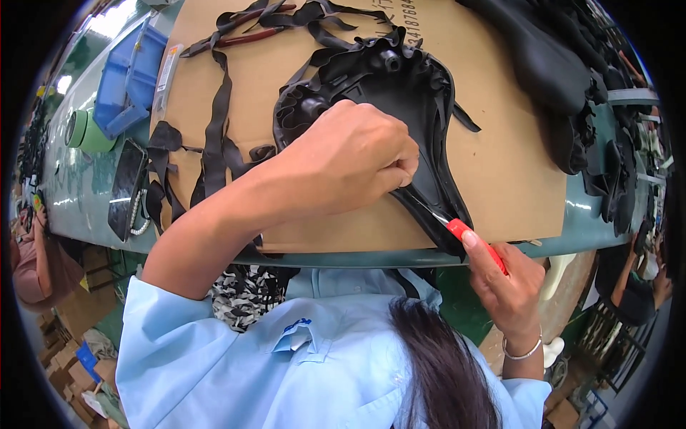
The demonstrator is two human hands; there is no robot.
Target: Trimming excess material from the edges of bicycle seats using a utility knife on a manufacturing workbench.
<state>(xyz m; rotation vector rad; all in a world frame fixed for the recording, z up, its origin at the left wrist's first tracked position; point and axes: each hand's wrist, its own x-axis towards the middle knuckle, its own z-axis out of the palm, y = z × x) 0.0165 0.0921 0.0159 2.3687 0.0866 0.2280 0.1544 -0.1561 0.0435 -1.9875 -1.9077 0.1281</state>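
Observation:
A black bicycle saddle [426,107] lies underside up on the cardboard sheet [511,179], its wide end away from me and its narrow nose toward me. Gathered black cover material rings its wide end. My left hand [357,150] is closed in a fist over the saddle's middle; whatever its fingers pinch is hidden. My right hand [504,282] grips a red-handled tool [477,243] by its handle beside the nose. The tool's thin metal end points up and left along the saddle's edge; its exact kind is unclear.
Loose black strips [216,136] and red-handled cutters [246,36] lie on the cardboard at left. Beyond are a blue bin [128,79], a green roll [89,132] and a phone [126,179]. Black saddles [550,64] pile up at right. Other people work on both sides.

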